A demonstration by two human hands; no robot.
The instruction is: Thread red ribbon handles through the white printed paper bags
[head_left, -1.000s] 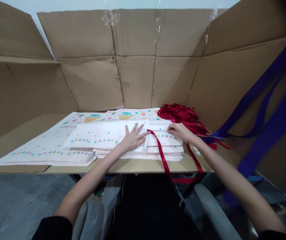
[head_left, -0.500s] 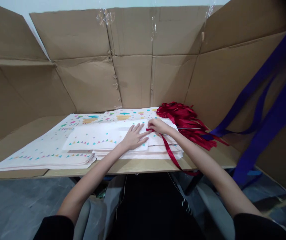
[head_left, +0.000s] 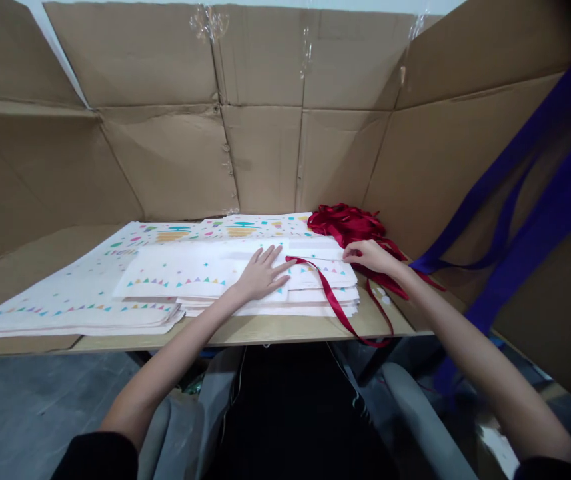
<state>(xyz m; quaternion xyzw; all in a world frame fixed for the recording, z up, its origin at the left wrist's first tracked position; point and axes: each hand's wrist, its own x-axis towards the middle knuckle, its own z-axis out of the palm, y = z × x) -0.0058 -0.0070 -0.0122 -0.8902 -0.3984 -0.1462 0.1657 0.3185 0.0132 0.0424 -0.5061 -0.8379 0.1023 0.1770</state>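
Note:
My left hand [head_left: 261, 275] lies with fingers spread on a folded white sheet [head_left: 200, 263] printed with coloured triangles and stars. Its index fingertip is at the end of a red ribbon [head_left: 332, 299], which curves over the stack's right side and loops past the table's front edge. My right hand [head_left: 368, 257] is pinched at the stack's right edge, beside a pile of red ribbons [head_left: 348, 223]. A thin pale line runs from near my left fingertips to the right fingers. Whether it is a thread or a thin rod, I cannot tell.
Larger printed sheets [head_left: 80, 293] spread over the left of the table [head_left: 245, 332]. Cardboard walls [head_left: 265, 153] enclose the back and sides. Blue ribbons [head_left: 495, 227] hang at the right. Small white pieces [head_left: 384, 296] lie right of the stack.
My right hand has moved right, away from my left hand, to the stack's right edge. My left hand stays spread on the sheet. The view has shifted slightly.

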